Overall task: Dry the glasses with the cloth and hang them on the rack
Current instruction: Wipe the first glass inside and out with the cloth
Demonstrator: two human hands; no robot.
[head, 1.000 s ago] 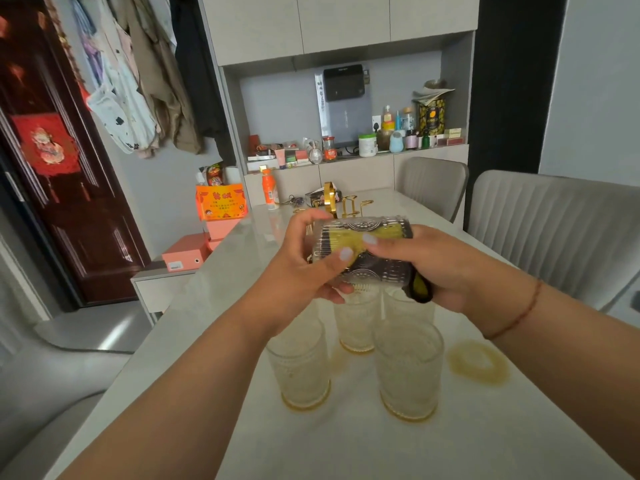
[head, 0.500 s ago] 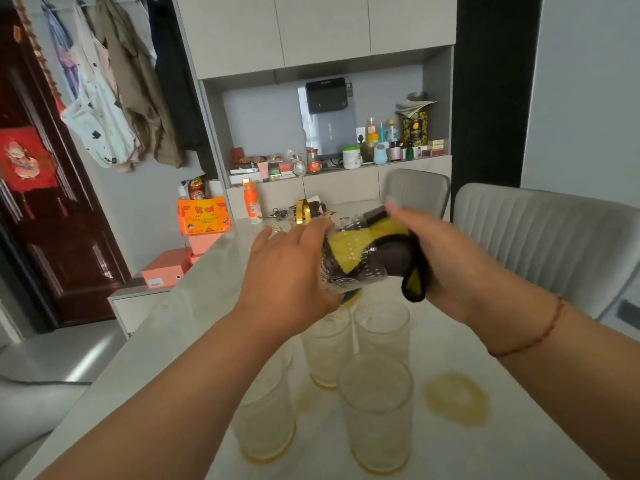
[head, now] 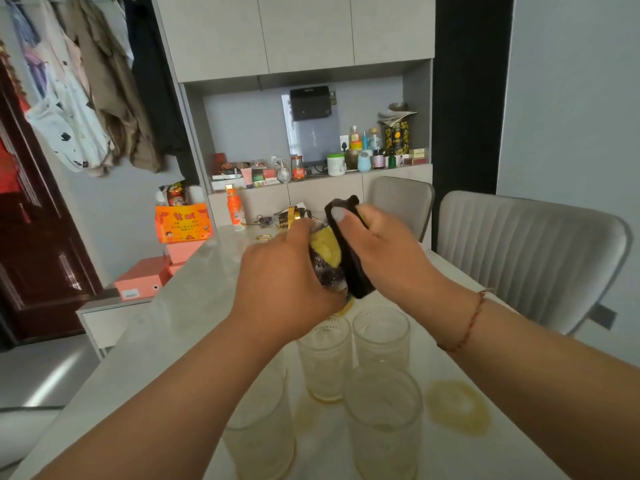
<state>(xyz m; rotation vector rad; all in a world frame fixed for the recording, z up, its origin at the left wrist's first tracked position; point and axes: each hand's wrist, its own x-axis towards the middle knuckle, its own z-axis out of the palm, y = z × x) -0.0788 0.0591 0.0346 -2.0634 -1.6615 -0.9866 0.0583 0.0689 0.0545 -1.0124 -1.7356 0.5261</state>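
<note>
The left hand (head: 287, 289) grips the glass (head: 327, 268) on its side, mouth toward the right hand (head: 377, 251), which clutches the cloth (head: 353, 265).

The held glass (head: 327, 268) is mostly hidden by the left hand (head: 284, 282) and cloth (head: 349, 258). The rack (head: 291, 216) at the table's far edge is largely covered. Two near glasses are cut off below.

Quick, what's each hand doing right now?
Left hand: closed around the glass, held above the table.
Right hand: closed on the black and yellow cloth, pressing it against that glass.
</note>
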